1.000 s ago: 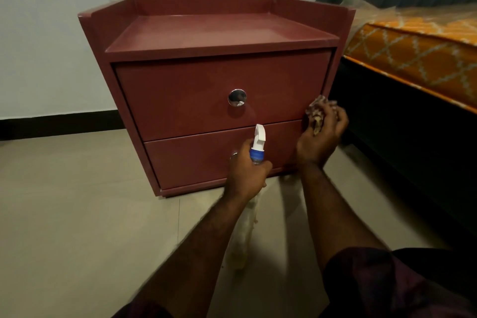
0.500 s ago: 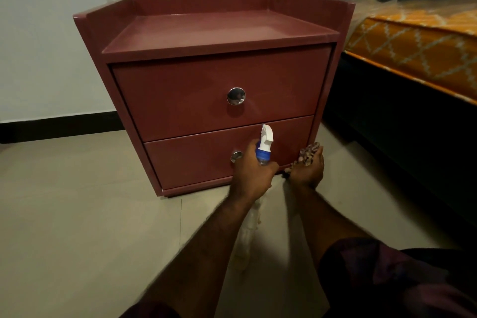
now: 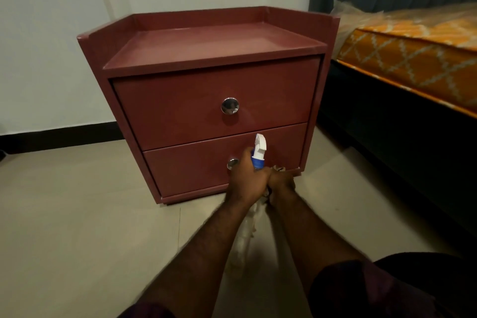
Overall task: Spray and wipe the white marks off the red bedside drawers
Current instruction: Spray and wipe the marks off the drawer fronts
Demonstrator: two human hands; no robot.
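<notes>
Head view: left hand (image 3: 246,179) grips the spray bottle (image 3: 259,152), nozzle facing the red bedside drawers (image 3: 206,116); right hand (image 3: 282,183) clutches the cloth (image 3: 279,169) alongside (probably ready for wiping).

The red bedside drawers (image 3: 206,100) look like painted board, smooth with a dull sheen; the knob (image 3: 230,105) is mirror-bright metal. The spray bottle (image 3: 259,150) has a white plastic head. At 3 o'clock, the mattress (image 3: 413,64) is woven cloth.
</notes>
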